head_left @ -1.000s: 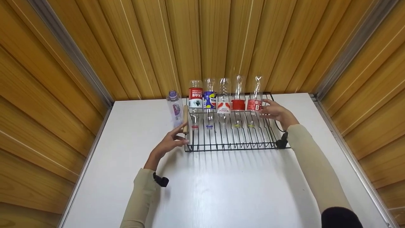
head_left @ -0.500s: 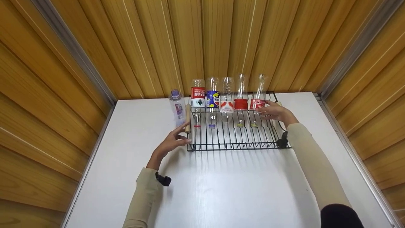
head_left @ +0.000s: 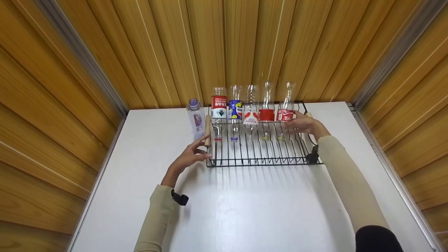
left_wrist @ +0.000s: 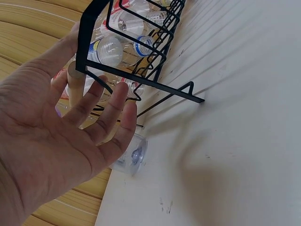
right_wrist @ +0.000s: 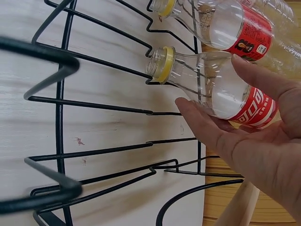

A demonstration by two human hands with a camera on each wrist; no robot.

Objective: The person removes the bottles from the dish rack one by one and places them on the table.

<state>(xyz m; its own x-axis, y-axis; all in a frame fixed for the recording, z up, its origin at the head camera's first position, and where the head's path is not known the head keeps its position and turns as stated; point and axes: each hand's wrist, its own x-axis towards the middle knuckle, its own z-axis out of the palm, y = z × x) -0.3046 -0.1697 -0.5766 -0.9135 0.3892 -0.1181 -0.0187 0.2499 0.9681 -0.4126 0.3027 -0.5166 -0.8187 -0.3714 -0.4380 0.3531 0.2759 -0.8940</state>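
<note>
On the red band [right_wrist: 256, 108] of the rightmost bottle [head_left: 288, 93], large white characters, 可口 among them, are printed. 农夫山泉 is borne upside down by a red-and-white label [head_left: 219, 106], with a dark triangular emblem [head_left: 219, 113] below. A round red, white and blue emblem [head_left: 239, 111] is carried by the adjacent blue label [head_left: 232, 109]. Lettering on the remaining labels [head_left: 251, 118] cannot be resolved.

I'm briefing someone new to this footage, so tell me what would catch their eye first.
The five clear plastic bottles, lined up neck-down in the black wire rack at the far side of the white table, stand out first. At the row's right end, the right hand holds a red-labelled bottle. A purple-topped bottle stands upright just outside the rack's left side.
</note>
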